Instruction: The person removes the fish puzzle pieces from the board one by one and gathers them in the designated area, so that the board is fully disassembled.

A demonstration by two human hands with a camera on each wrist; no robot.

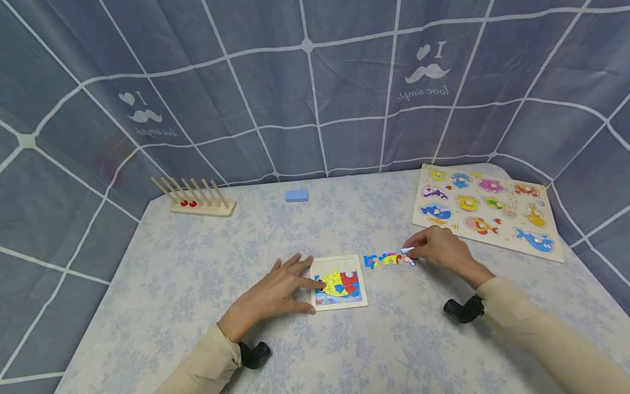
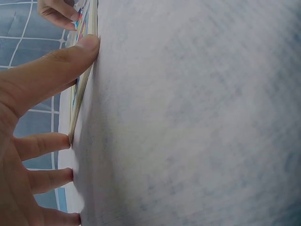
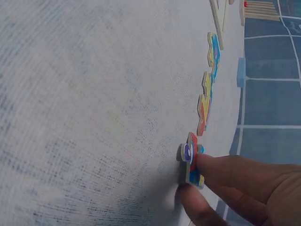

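A small wooden jigsaw tray (image 1: 339,307), partly filled with yellow, red and blue pieces, lies on the table. My left hand (image 1: 278,293) spreads its fingers over the tray's left side; one finger reaches onto the picture. In the left wrist view, the thumb (image 2: 77,54) rests against the tray's edge. To the right of the tray, my right hand (image 1: 440,249) pinches a jigsaw piece (image 3: 192,162) tilted up near the tabletop. Between it and the tray lie a blue-yellow piece (image 1: 371,261) and a yellow-red piece (image 1: 391,258).
A large knob puzzle board (image 1: 455,224) with sea animals lies at the back right. At the back left stands a wooden peg rack (image 1: 204,208) with two red beads. A blue block (image 1: 297,196) sits at the back middle, before a grey checked curtain (image 1: 349,98).
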